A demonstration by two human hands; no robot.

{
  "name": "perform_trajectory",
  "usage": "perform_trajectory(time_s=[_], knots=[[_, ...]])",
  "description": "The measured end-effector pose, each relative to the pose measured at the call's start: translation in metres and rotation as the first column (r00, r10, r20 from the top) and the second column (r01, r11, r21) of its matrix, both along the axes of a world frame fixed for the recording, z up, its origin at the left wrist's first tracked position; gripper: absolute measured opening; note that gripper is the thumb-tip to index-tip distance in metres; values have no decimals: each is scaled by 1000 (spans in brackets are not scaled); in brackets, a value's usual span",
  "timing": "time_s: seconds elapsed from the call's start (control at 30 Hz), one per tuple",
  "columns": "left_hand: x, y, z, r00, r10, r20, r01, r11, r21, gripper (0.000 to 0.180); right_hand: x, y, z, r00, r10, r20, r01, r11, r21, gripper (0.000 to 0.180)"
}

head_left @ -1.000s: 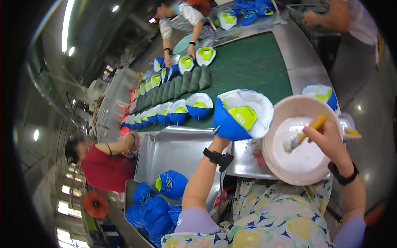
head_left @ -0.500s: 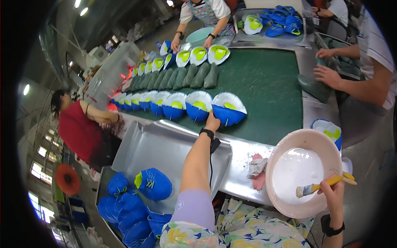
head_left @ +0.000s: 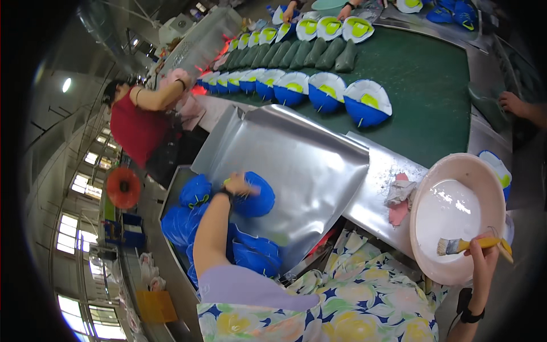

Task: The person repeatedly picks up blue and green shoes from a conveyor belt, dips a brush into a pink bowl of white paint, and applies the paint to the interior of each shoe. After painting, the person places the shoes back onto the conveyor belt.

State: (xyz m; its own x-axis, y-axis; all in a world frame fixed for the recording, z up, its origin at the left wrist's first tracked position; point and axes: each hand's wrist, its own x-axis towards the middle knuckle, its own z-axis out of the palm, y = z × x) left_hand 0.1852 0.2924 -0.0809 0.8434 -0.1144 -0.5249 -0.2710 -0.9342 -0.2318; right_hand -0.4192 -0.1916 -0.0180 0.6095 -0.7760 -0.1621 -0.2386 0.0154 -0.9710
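Observation:
My left hand (head_left: 239, 184) is over a blue shoe upper (head_left: 261, 199) at the left end of a metal tray. Its fingers are smeared by motion, so I cannot make out whether they grip the upper. More blue uppers (head_left: 181, 227) lie heaped beside and below it. My right hand (head_left: 483, 259) is closed round the yellow handle of a paintbrush (head_left: 453, 246). The bristles hang over a pinkish basin (head_left: 483, 191) of white liquid (head_left: 447, 208).
A green conveyor (head_left: 424, 74) carries a row of blue-and-white uppers (head_left: 367, 111) and a row of dark green shoe lasts (head_left: 345, 57). Crumpled cloths (head_left: 400, 194) lie left of the basin. A person in red (head_left: 134, 125) stands at left; another person's hand (head_left: 513, 104) is at right.
My left hand has left the nearest upper on the conveyor and come back to the uppers in the tray. The view has turned left. My right hand still holds the paintbrush over the basin.

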Motion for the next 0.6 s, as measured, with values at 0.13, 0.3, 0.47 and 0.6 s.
perform_trajectory(time_s=[0.13,0.3,0.47,0.6], knots=[[-50,-9,-3,983,-83,165,83,997,9,96,10,13,12,1000,15,6,-15,1000,16,14],[-40,-67,-10,824,428,-371,-548,440,-711,64,14,22,11,998,36,41,-37,999,20,14],[-121,-173,32,898,-42,-437,-322,615,-720,48,5,21,11,1000,28,-11,-29,996,-82,14],[-162,-192,41,558,-806,197,825,514,-235,56,2,-4,11,993,-31,-111,6,976,-218,15]])
